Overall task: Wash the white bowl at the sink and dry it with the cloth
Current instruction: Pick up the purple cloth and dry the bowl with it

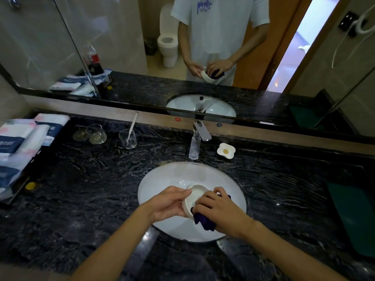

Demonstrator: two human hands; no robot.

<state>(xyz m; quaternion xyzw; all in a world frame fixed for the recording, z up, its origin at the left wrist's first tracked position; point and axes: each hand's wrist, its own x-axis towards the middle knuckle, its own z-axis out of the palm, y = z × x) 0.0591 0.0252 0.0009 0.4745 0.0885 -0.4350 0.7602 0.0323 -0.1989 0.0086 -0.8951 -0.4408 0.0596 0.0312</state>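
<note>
The white bowl (193, 197) is tilted on its side over the white sink basin (162, 179), its opening facing right. My left hand (168, 203) grips its left rim and underside. My right hand (217, 209) presses a dark purple cloth (204, 221) into the bowl's opening; most of the cloth is hidden under the fingers. The chrome faucet (195, 142) stands behind the basin, and I see no water running.
Dark marble counter (91, 189) surrounds the basin. Two drinking glasses (127, 138) stand at the back left beside stacked towels (22, 142). A white soap dish (225, 150) sits right of the faucet. A green mat (355, 216) lies at the far right. A mirror (203, 47) lines the back.
</note>
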